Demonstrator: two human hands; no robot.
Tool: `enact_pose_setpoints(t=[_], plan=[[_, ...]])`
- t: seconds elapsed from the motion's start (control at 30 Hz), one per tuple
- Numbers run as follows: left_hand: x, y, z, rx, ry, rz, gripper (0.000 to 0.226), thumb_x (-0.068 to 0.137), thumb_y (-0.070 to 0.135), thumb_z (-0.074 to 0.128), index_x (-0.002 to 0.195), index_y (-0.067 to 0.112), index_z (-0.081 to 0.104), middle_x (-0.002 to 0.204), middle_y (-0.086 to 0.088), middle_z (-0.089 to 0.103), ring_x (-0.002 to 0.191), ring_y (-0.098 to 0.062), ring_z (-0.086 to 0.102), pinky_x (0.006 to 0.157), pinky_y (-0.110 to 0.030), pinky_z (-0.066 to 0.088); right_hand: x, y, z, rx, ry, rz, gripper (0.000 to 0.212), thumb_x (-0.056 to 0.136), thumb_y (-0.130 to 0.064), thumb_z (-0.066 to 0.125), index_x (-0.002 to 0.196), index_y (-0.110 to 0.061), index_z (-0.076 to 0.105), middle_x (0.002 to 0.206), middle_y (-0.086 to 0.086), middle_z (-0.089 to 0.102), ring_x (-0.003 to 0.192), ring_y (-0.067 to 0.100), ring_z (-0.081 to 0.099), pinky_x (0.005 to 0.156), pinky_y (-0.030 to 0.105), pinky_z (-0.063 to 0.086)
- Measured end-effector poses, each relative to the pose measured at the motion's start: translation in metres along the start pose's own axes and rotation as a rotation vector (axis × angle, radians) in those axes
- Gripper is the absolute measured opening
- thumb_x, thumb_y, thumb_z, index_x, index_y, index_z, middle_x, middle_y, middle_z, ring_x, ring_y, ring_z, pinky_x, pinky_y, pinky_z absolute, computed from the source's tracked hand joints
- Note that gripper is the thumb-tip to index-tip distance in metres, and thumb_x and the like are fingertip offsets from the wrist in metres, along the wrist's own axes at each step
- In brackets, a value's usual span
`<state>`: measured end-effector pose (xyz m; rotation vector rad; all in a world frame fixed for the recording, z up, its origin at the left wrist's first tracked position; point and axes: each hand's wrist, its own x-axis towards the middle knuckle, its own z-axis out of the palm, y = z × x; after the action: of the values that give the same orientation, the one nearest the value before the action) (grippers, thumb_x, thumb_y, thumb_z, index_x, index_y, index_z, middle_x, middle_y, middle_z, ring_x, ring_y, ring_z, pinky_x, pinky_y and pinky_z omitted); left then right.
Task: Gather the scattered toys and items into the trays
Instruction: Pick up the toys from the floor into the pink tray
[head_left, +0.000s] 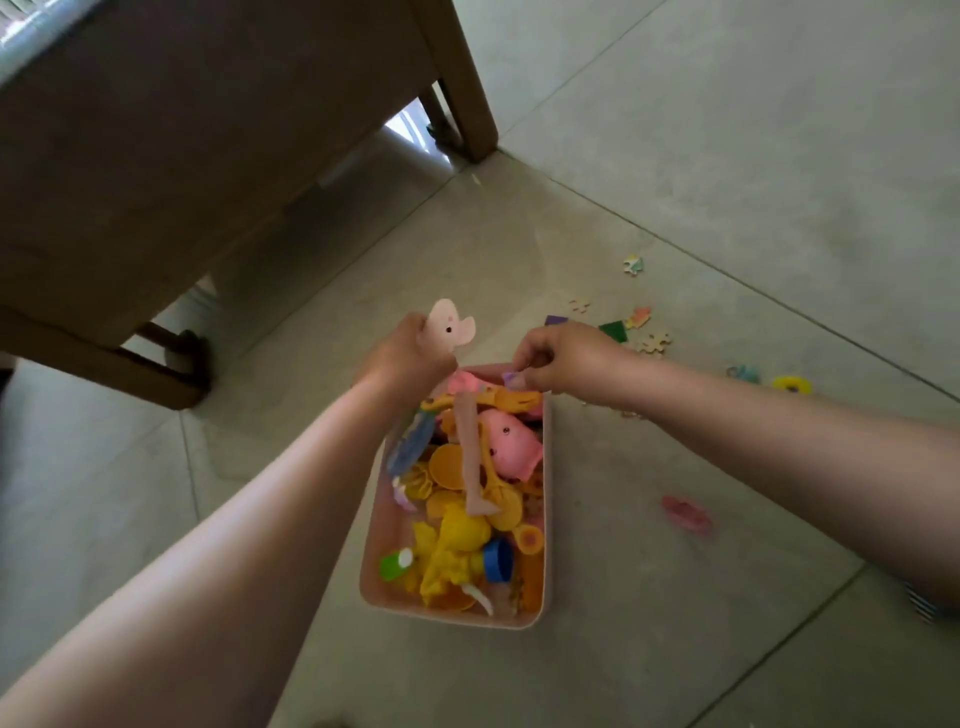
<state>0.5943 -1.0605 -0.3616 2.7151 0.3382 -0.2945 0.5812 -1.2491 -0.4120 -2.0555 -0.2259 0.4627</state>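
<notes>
A pink tray (374, 582) lies on the tiled floor, piled with yellow, orange, pink and blue plastic toys. My left hand (410, 358) is above its far left corner and grips a pale pink animal-shaped toy (449, 328) that sticks up from the fist. My right hand (566, 364) hovers over the tray's far end, pinching a small purple piece (511, 378) between thumb and fingers. Inside the tray lie a pink pig figure (509, 439) and a doll's leg (470, 457).
Scattered on the floor to the right are puzzle pieces (652, 340), a green block (613, 328), a yellow ring (791, 384), a light blue toy (744, 373) and a pink flat toy (687, 514). A brown wooden furniture piece (208, 156) fills the upper left.
</notes>
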Motion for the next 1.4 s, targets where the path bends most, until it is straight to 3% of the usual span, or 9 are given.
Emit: enact_pose_setpoints(t=[0.1,0.17,0.43,0.6,0.73,0.93,1.1,1.27,1.4], plan=[[0.007,-0.031,-0.007,0.269,-0.136,0.05,0.054,0.081,0.034,0.07,0.129,0.026,0.049,0.119,0.003,0.058,0.104,-0.022,0.056,0.088,-0.036,0.049,-0.002,0.002,0.008,-0.061,-0.038,-0.018,0.015,0.079,-0.027,0.077,0.092,-0.023,0.07,0.083,-0.009,0.065,0.08,0.01,0.062,0.071,0.026,0.048],[0.008,-0.039,-0.006,0.394,-0.258,0.041,0.058,0.081,0.024,0.068,0.135,0.031,0.049,0.129,-0.002,0.057,0.111,-0.024,0.056,0.091,-0.034,0.048,-0.002,0.011,0.002,-0.052,0.038,0.002,0.014,0.082,-0.024,0.074,0.094,-0.02,0.07,0.085,-0.007,0.065,0.082,0.012,0.062,0.071,0.027,0.048],[0.002,-0.02,0.004,0.557,-0.497,0.1,0.07,0.091,0.011,0.048,0.15,0.035,0.019,0.146,-0.006,0.042,0.127,-0.029,0.046,0.1,-0.035,0.042,0.01,0.038,-0.016,-0.081,0.176,0.041,0.01,0.085,-0.017,0.068,0.093,-0.023,0.068,0.086,-0.004,0.062,0.086,0.018,0.062,0.074,0.028,0.046],[0.02,-0.009,-0.029,0.678,-0.552,0.158,0.073,0.093,0.011,0.052,0.152,0.032,0.014,0.146,-0.007,0.043,0.118,-0.027,0.055,0.094,-0.035,0.051,0.013,0.015,-0.035,-0.222,0.102,0.035,0.015,0.087,-0.017,0.066,0.101,-0.022,0.069,0.082,-0.011,0.057,0.077,0.009,0.055,0.06,0.022,0.04],[0.044,0.01,-0.043,0.793,-0.498,0.305,0.072,0.094,0.007,0.051,0.153,0.026,0.015,0.15,-0.007,0.039,0.131,-0.025,0.045,0.107,-0.036,0.038,0.007,-0.002,-0.065,-0.445,-0.005,0.096,0.021,0.086,-0.022,0.068,0.107,-0.022,0.068,0.084,-0.013,0.059,0.073,0.006,0.054,0.055,0.017,0.036],[0.085,0.056,0.014,0.542,-0.385,0.539,0.062,0.093,0.013,0.051,0.149,0.027,0.028,0.141,-0.004,0.05,0.124,-0.024,0.051,0.101,-0.034,0.043,0.003,-0.017,-0.105,-0.613,-0.029,0.328,0.026,0.087,-0.026,0.068,0.113,-0.024,0.064,0.106,-0.003,0.062,0.092,0.016,0.057,0.07,0.025,0.043],[0.117,0.073,0.066,0.383,-0.376,0.562,0.062,0.09,0.021,0.063,0.146,0.02,0.036,0.138,-0.011,0.051,0.123,-0.029,0.05,0.096,-0.035,0.043,0.024,0.009,-0.098,-0.691,0.023,0.465,0.034,0.089,-0.024,0.066,0.122,-0.024,0.058,0.118,0.002,0.061,0.103,0.022,0.059,0.079,0.029,0.047],[0.136,0.063,0.091,0.315,-0.369,0.527,0.066,0.077,0.031,0.077,0.133,0.017,0.046,0.126,-0.013,0.054,0.11,-0.031,0.054,0.079,-0.033,0.042,0.049,0.063,-0.072,-0.613,0.246,0.531,0.036,0.094,-0.021,0.057,0.13,-0.022,0.052,0.125,0.01,0.052,0.105,0.027,0.057,0.077,0.029,0.042],[0.14,0.053,0.108,0.223,-0.342,0.562,0.047,0.074,0.028,0.077,0.113,0.019,0.053,0.114,-0.01,0.049,0.094,-0.029,0.055,0.074,-0.032,0.044,0.063,0.087,-0.055,-0.523,0.405,0.564,0.028,0.089,-0.026,0.065,0.116,-0.024,0.059,0.118,0.009,0.046,0.095,0.027,0.056,0.073,0.028,0.041]])
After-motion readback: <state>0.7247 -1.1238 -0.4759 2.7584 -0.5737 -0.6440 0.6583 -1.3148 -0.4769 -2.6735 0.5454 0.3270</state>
